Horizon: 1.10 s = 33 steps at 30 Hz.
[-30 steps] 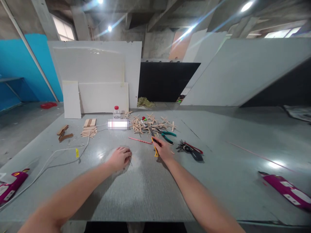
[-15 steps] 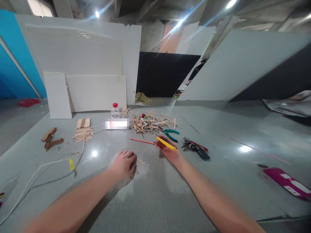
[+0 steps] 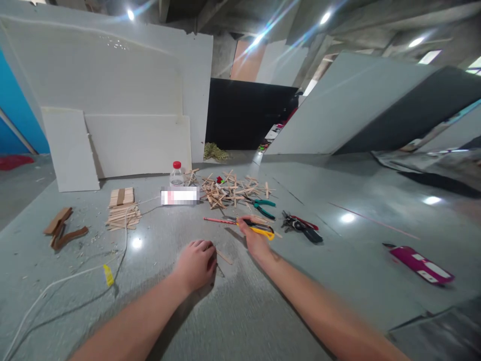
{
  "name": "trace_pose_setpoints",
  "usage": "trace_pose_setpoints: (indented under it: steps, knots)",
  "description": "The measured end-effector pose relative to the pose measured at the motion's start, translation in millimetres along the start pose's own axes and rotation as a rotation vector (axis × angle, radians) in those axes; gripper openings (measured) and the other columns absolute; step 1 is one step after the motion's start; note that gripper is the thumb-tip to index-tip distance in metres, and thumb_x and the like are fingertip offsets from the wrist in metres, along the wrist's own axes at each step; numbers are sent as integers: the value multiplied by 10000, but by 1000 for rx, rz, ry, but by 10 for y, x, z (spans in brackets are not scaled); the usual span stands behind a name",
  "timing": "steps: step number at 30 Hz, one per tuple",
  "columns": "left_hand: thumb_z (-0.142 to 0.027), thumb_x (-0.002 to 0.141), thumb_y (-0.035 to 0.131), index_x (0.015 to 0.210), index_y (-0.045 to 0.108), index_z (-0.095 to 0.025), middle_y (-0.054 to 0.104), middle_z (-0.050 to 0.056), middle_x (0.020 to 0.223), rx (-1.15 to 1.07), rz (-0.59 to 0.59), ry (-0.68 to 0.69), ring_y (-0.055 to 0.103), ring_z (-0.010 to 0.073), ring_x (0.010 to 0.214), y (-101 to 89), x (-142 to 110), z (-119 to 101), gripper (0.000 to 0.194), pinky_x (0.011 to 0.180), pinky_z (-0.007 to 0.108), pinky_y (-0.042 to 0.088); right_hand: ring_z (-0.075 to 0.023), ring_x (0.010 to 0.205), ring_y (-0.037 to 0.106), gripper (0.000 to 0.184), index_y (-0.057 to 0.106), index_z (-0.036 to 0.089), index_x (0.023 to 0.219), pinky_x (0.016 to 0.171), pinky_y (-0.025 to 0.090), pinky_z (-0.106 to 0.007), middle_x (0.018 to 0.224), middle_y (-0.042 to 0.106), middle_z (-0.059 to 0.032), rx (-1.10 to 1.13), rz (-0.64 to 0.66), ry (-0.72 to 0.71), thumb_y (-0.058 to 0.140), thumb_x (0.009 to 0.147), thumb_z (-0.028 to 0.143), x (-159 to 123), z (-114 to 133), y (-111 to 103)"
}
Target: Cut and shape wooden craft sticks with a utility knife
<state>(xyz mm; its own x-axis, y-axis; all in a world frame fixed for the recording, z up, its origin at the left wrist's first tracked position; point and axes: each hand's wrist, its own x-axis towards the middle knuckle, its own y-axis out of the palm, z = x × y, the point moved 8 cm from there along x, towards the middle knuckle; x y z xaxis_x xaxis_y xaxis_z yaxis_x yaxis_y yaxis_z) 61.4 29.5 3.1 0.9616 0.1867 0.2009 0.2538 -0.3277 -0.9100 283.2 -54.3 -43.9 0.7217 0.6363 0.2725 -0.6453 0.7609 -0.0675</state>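
My left hand rests on the grey tabletop with its fingers curled closed over a flat wooden craft stick. The stick's end pokes out on the right, and the fingertips are hidden. My right hand is closed round a yellow and black utility knife, its tip pointing left. A red spotted pencil-like rod lies just left of the knife. Behind the hands spreads a heap of joined craft sticks, with teal-handled pliers at its right edge.
Craft sticks in a stack and brown strips lie at left, near a white cable. A red-capped bottle stands behind. To the right are a black-handled tool and a magenta case. White boards lean at the back.
The view has turned to the right. My right hand has rotated the utility knife, so its side now shows and its tip points left. My left hand stays curled over the craft stick.
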Motion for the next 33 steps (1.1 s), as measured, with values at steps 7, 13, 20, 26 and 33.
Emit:
trace_pose_setpoints:
  steps: [7,13,20,26,33]
  knots:
    - [-253,992,582,1260,720,-221,717,119,1341,-40,-19,-26,673,319,1202,41,-7,31,303,1057,486,568,-235,1122,694,326,675,223,1294,960,623,-446,1342,678,-99,-372,2,-104,660,1041,429,-191,161,-55]
    - [-219,974,590,1237,726,-194,726,140,1304,-3,-8,-14,694,313,1168,-25,5,-14,297,1022,489,593,-196,961,714,305,711,195,1149,883,627,-410,1135,740,-72,-435,33,-229,656,1036,473,-193,410,128]
    - [-274,1017,572,1295,687,-157,706,133,1370,35,15,-23,650,301,1288,-63,9,-63,322,1110,467,543,-286,981,767,248,763,294,1045,896,618,-467,1072,814,-71,-385,15,-245,645,978,502,-285,707,164]
    - [-302,1033,542,1315,671,-108,686,159,1419,38,34,-21,658,312,1291,-30,10,-104,365,1131,488,520,-270,860,737,212,758,280,951,842,600,-454,937,789,-65,-349,45,-204,758,871,476,-323,702,176]
    - [-315,1031,535,1332,668,-81,678,174,1420,93,26,7,697,310,1209,-21,-35,-174,404,1067,480,567,-235,875,704,195,778,281,1017,812,589,-400,968,767,-33,-173,152,-51,770,886,425,-365,618,102]
